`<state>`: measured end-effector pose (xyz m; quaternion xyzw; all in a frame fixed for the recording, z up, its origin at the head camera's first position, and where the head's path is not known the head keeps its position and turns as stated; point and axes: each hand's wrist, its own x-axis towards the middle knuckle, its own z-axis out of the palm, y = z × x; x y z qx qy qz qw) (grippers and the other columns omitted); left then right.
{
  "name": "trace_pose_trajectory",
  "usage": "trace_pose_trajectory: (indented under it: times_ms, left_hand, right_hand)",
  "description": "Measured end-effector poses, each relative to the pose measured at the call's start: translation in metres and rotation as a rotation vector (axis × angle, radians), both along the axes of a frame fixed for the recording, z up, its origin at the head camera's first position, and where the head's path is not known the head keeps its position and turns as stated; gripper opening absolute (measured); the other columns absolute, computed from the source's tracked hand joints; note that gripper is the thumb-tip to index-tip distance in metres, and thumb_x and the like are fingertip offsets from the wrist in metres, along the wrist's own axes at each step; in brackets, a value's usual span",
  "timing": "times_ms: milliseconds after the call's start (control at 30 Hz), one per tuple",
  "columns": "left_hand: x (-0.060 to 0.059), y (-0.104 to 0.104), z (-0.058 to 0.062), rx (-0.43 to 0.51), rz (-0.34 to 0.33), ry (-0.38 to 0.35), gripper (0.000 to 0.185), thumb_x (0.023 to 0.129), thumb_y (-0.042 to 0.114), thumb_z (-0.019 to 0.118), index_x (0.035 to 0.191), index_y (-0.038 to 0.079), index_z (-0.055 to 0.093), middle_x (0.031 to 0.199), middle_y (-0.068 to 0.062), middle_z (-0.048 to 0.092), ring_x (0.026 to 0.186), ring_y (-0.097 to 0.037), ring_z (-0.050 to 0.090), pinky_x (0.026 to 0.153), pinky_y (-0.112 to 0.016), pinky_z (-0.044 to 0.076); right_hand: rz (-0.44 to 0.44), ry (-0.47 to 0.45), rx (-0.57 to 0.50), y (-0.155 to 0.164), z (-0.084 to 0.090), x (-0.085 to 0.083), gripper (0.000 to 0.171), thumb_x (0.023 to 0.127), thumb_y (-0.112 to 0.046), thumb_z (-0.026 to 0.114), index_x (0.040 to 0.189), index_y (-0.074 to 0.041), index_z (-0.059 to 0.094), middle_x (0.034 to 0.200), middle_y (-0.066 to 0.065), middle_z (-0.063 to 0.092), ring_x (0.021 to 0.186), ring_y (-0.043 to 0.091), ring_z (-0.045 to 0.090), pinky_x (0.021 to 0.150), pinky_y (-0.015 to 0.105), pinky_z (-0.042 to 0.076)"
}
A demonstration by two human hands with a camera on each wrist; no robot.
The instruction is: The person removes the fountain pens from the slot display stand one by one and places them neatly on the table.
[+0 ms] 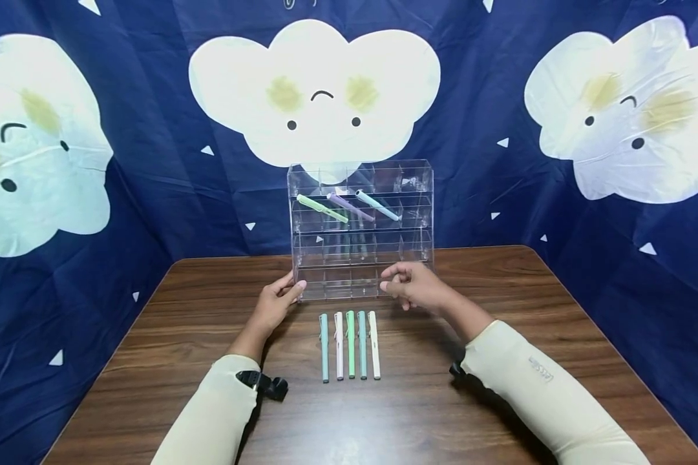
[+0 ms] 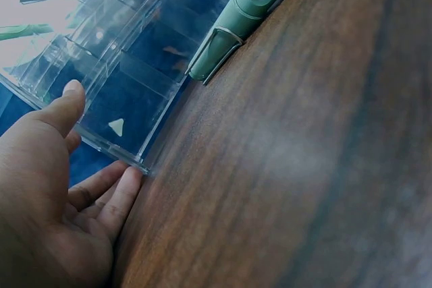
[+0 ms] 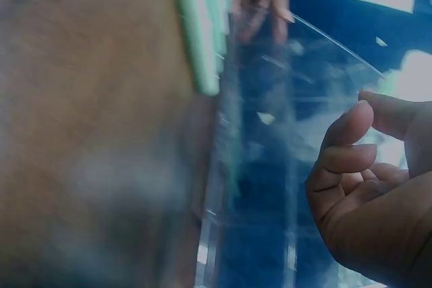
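1. Clear rack point(image 1: 337, 290) is standing upright toward the far side of the bench point(image 1: 209, 310).
2. Done, by the look of it: three pens are sitting in the rack's upper part, a light green pen point(image 1: 322, 208), a purple pen point(image 1: 351, 207) and a pale blue pen point(image 1: 378, 205). All are slanting, upper ends to the left; exact compartments cannot be told.
3. Left over, seemingly: five pens are lying apart in a row on the bench, just in front of the rack. From left: a blue-green pen point(image 1: 324, 349), a pinkish pen point(image 1: 339, 345), a bright green pen point(image 1: 351, 344), a teal pen point(image 1: 362, 344) and a white pen point(image 1: 375, 345).
4. Left hand point(image 1: 276, 302) is gripping the rack's lower left corner, thumb to the front, fingers at the side.
5. Right hand point(image 1: 415, 285) is hovering by the lower right front, fingers loosely bent, apparently carrying nothing; whether it is touching the rack cannot be told.
6. Judgement: loading is running under halfway; the lower tiers are showing no pens.
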<state>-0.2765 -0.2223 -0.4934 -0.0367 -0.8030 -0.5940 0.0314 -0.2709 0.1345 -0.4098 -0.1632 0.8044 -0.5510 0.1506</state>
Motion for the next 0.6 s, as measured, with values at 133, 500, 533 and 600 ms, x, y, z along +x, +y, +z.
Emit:
trace_pose_trajectory:
  times_ms: [133,500,533,600]
  left_hand:
    - [0.000,-0.001,-0.001,-0.003,0.000,0.002,0.062,0.111,0.033,0.067,0.166,0.016,0.046,0.160,-0.025,0.057,0.139,-0.039,0.064,0.109,-0.043,0.062]
    - [0.000,-0.001,-0.003,-0.027,0.012,0.000,0.061,0.112,0.034,0.066,0.167,0.016,0.046,0.160,-0.023,0.058,0.139,-0.040,0.064,0.109,-0.040,0.062]
    - [0.000,-0.001,-0.003,-0.030,0.012,0.002,0.061,0.112,0.035,0.066,0.166,0.016,0.047,0.160,-0.023,0.059,0.138,-0.040,0.064,0.108,-0.040,0.063]
    - [-0.001,0.000,-0.002,-0.028,0.015,0.004,0.060,0.111,0.034,0.067,0.166,0.016,0.048,0.158,-0.023,0.060,0.138,-0.039,0.065,0.107,-0.037,0.063]
  right_hand:
    - [-0.058,0.036,-0.034,0.008,0.018,-0.008,0.034,0.106,-0.013,0.072,0.133,0.006,0.065,0.072,-0.001,0.063,0.053,0.013,0.055,0.047,0.022,0.042]
    - [-0.201,0.221,-0.040,0.009,0.063,-0.034,0.025,0.106,-0.015,0.073,0.127,0.000,0.071,0.084,-0.002,0.070,0.052,0.014,0.056,0.051,0.028,0.054]
    - [-0.211,0.244,-0.033,0.008,0.067,-0.036,0.025,0.107,-0.016,0.073,0.127,-0.001,0.071,0.087,-0.001,0.070,0.052,0.014,0.057,0.051,0.029,0.055]
    - [-0.227,0.275,-0.038,0.005,0.073,-0.040,0.025,0.107,-0.016,0.073,0.128,-0.002,0.071,0.090,0.001,0.069,0.051,0.014,0.057,0.051,0.030,0.056]
